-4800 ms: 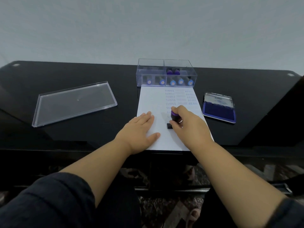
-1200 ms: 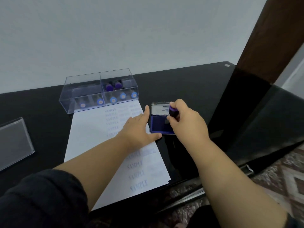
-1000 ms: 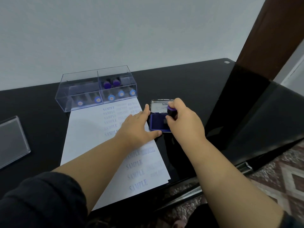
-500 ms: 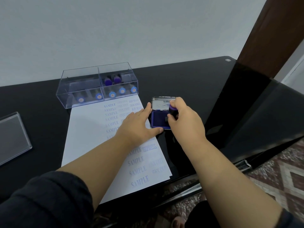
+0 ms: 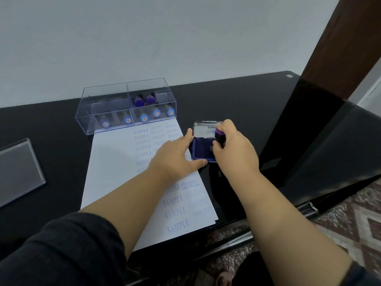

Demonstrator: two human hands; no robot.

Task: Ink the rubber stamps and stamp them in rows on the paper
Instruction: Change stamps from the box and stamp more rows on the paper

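At centre right: a person's right hand (image 5: 235, 150) grips a rubber stamp (image 5: 219, 136) by its purple-topped dark handle, fingers curled round it, over the open ink pad (image 5: 201, 150).
Stamp: its base sits at or just above the blue pad; contact cannot be confirmed. The upright hold likely keeps the face flat for even inking.
Left hand: the left hand (image 5: 177, 156) lies flat with straight fingers, holding nothing, on the paper's right edge at nine o'clock of the pad. Fingertip and thumb reach the pad's near-left rim, probably steadying both pad and sheet.
Ink pad: just right of the paper, lid (image 5: 204, 129) tilted back at twelve o'clock, printed label facing up.
Paper: a white sheet (image 5: 115, 166) runs from the box toward the viewer, with columns of faint blue words such as SAMPLE down its right half; its left half is blank.
Stamp box: a clear two-compartment box (image 5: 125, 93) at twelve o'clock of the paper holds more stamps, lying and standing.
Box lid: a clear tray-like lid (image 5: 18, 168) lies well apart at nine o'clock.
Surface: a glossy black desk (image 5: 237, 104).
Room: plain pale wall behind, a dark wooden post at two o'clock, patterned floor at five o'clock.
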